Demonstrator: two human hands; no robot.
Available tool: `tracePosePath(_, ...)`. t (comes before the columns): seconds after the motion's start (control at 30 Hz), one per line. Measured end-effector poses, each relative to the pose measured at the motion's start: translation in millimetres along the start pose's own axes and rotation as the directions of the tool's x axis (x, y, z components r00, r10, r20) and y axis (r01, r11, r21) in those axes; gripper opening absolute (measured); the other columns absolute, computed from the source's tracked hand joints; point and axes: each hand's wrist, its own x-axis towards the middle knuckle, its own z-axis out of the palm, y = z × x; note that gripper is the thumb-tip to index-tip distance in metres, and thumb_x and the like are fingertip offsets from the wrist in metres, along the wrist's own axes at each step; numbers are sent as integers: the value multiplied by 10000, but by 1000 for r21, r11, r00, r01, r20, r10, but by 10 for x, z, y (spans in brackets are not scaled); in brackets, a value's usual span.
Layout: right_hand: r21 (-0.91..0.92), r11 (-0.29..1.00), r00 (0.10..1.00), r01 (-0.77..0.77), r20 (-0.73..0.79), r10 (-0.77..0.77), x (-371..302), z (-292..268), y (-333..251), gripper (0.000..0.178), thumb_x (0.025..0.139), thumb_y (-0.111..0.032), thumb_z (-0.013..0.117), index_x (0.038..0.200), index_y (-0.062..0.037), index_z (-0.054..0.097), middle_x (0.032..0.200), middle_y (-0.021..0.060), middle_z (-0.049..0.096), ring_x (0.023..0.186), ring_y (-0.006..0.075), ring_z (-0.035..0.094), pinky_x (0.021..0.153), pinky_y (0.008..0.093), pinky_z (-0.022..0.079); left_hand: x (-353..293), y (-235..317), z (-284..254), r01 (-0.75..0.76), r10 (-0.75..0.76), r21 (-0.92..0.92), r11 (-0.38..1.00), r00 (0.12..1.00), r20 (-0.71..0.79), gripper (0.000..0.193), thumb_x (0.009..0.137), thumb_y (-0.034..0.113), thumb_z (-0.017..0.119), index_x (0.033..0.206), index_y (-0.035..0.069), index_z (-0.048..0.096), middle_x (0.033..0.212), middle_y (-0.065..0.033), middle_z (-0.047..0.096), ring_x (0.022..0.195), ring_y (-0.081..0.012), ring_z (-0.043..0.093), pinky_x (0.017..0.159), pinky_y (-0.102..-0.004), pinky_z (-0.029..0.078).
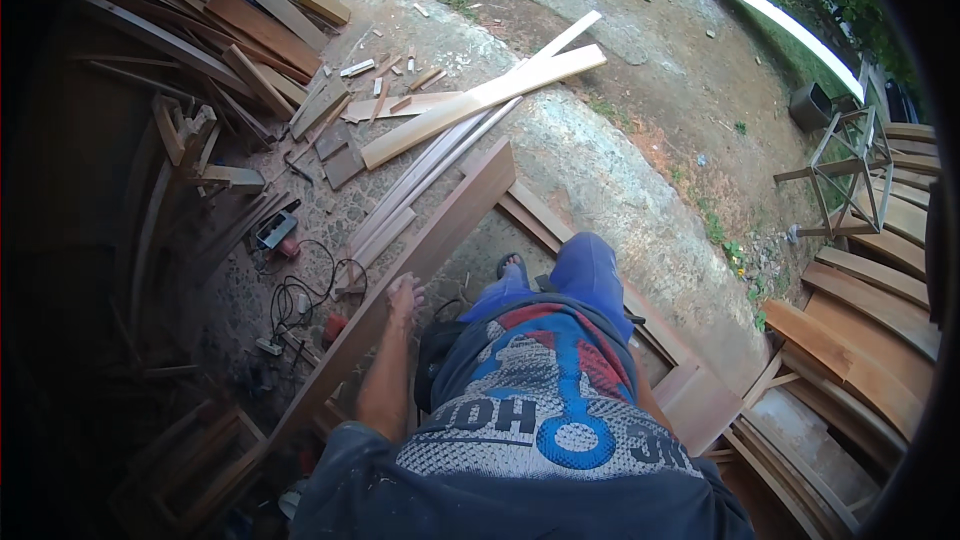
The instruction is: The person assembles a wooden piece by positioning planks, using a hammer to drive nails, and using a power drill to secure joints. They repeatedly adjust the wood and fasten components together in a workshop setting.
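My left hand point(404, 300) is closed on the inner edge of a long wooden board, one side of a large wooden frame point(440, 230). Its fingers show only in part. The frame lies around my legs, and its other long side runs down to the right, past my knee. A wide flat board point(695, 400) joins that side at the lower right. My right hand is hidden behind my body; only a bit of that arm shows beside my shirt.
Left of the frame lie a power tool point(277, 229) and tangled black cord point(300, 285). Ahead are loose planks point(485, 100) and wood offcuts. Stacked lumber point(250, 25) fills the far left, curved boards point(860, 340) the right. A metal stand point(845, 175) stands at the far right.
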Motion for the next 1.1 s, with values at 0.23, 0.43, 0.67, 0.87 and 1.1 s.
tracePosePath(0.23, -221, 973, 998, 59, 38, -52, 232, -222, -1313, 187, 901, -195, 568, 867, -13, 594, 632, 90, 558, 513, 197, 531, 433, 358, 404, 25, 164, 424, 2, -8, -49, 999, 993, -114, 452, 985, 317, 493, 1309, 1, 488, 1186, -145, 616, 820, -135, 631, 646, -238, 510)
tracePosePath(0.43, -351, 932, 994, 92, 88, -66, 821, -273, -2879, 216, 892, -201, 570, 816, 0, 586, 606, 92, 544, 512, 214, 536, 427, 373, 404, -344, -340, 787, 163, -305, -335, 928, 849, -432, 443, 978, 280, 490, 1339, 25, 458, 1232, -171, 590, 1016, -285, 630, 775, -379, 524)
tracePosePath(0.67, -306, 921, 941, 241, 305, -145, 981, -275, -5198, 149, 932, -168, 501, 1051, -83, 526, 685, 36, 507, 490, 128, 451, 392, 300, 386, -1367, -467, 2214, 382, -582, -464, 799, 685, -438, 405, 969, 264, 511, 1296, 25, 488, 1084, -123, 607, 904, -243, 625, 696, -367, 511)
tracePosePath(0.87, -254, 888, 897, 383, 333, -292, 1030, -78, -6474, 133, 959, -189, 500, 1027, -81, 536, 670, 3, 485, 474, 94, 433, 376, 268, 368, -1518, 350, 3075, 272, -349, -222, 936, 779, -520, 325, 979, 225, 508, 1230, 22, 543, 1013, -75, 648, 761, -150, 638, 547, -214, 459)
tracePosePath(1.1, -463, 839, 923, 287, 368, -112, 1195, 159, -6652, 143, 934, -169, 526, 1043, -77, 530, 670, 35, 506, 464, 119, 444, 362, 289, 371, -1423, 858, 3303, 237, -281, -151, 960, 800, -530, 452, 988, 292, 502, 1340, 7, 492, 1174, -102, 628, 957, -181, 642, 785, -286, 504)
